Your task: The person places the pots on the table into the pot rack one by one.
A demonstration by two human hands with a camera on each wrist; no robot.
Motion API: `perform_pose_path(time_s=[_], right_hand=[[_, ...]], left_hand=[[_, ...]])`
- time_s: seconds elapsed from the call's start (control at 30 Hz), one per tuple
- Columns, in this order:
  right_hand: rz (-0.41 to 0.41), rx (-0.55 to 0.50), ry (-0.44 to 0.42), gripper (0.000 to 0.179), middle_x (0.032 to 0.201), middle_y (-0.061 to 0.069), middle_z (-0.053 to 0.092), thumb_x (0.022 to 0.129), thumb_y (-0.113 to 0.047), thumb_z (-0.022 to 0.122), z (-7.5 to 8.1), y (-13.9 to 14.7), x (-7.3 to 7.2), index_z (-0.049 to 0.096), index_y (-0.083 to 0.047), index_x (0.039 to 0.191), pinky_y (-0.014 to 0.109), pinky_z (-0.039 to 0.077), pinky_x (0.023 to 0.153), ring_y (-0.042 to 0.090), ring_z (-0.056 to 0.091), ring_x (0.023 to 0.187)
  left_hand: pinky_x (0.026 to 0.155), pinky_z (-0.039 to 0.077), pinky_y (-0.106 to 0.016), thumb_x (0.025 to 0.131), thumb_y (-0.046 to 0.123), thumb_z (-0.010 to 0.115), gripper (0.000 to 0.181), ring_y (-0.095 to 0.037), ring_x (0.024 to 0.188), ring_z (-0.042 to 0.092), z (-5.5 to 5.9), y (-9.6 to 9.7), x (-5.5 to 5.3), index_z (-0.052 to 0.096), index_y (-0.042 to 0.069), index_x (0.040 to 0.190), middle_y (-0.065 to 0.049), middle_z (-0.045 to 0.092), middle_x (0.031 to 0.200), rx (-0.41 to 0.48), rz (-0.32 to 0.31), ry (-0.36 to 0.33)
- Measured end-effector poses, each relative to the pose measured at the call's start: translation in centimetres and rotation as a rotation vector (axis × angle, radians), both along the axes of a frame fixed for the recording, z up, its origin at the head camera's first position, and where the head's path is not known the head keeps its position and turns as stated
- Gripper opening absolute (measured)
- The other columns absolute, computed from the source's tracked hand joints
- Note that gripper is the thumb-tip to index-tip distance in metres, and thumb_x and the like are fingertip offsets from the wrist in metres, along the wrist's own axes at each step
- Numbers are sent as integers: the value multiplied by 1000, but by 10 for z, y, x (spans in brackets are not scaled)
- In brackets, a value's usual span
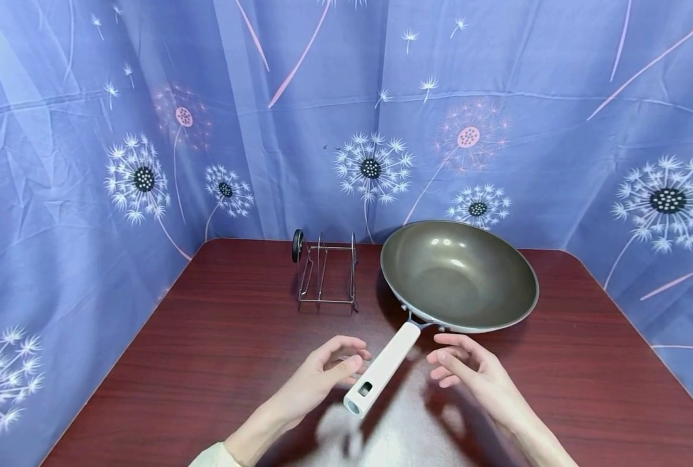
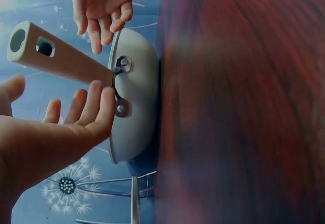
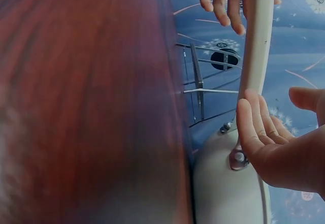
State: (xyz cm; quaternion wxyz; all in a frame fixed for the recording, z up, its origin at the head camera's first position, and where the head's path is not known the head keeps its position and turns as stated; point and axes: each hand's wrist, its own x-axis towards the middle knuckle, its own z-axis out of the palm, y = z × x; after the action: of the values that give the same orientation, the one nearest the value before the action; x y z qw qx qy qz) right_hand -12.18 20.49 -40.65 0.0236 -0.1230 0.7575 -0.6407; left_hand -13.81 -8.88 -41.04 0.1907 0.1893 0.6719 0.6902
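Observation:
A wok (image 1: pixel 459 279) with a dark inside and a pale outside sits on the table's right half. Its long white handle (image 1: pixel 388 363) slants toward the near side, raised off the tabletop. My left hand (image 1: pixel 325 371) hovers just left of the handle, fingers loosely bent and holding nothing. To the right of the handle, below the wok's rim, is my right hand (image 1: pixel 477 373), also relaxed and without anything in it. In the left wrist view, two rivets (image 2: pixel 121 109) join the handle to the wok's pale side (image 2: pixel 139 89).
A wire rack (image 1: pixel 325 300) with a black round piece (image 1: pixel 297 246) stands left of the wok near the back edge. The dark red wooden table (image 1: pixel 218 363) is bordered by blue curtains (image 1: pixel 299 162) with dandelion prints at the back and sides.

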Motion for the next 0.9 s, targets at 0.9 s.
perform_pose_path(time_s=[0.9], right_hand=[[88, -189, -244, 51, 120, 11, 65, 103, -20, 51, 0, -17, 5, 32, 2, 145, 35, 60, 82, 25, 71, 95]], left_hand=[[85, 57, -32, 98, 17, 58, 64, -23, 106, 68, 3, 18, 18, 28, 8, 153, -21, 48, 141, 218, -171, -263]])
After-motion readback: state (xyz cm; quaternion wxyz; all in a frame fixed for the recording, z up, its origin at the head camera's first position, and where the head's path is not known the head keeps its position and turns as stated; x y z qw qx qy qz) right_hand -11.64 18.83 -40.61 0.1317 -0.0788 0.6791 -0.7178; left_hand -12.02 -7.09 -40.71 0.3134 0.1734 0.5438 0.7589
